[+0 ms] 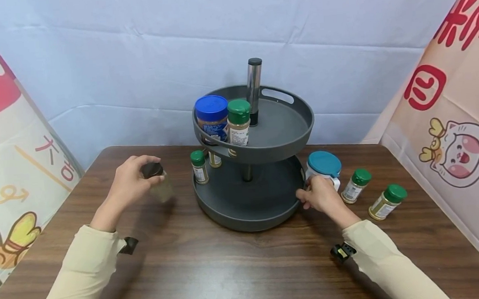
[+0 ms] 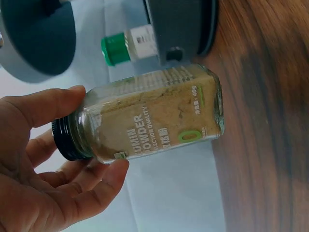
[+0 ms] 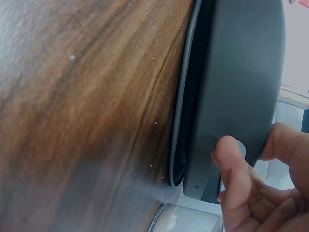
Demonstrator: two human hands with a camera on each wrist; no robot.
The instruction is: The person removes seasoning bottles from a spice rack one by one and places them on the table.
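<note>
Cream sleeves lead to a left hand pinching a glass cumin-powder jar, likely rigid and breakable, best held below its black cap, left of a two-tier tray stand whose lower tray the right hand grips.

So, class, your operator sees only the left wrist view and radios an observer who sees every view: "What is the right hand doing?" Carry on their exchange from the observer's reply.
Observer: The right hand grips the rim of the lower tray.
Operator: And what stands on the upper tray?
Observer: A blue-lidded jar and a green-lidded bottle, side by side.
Operator: Is there anything else out on the right side of the table?
Observer: Yes, two smaller green-lidded bottles stand to the right of a container with a turquoise lid.
</note>
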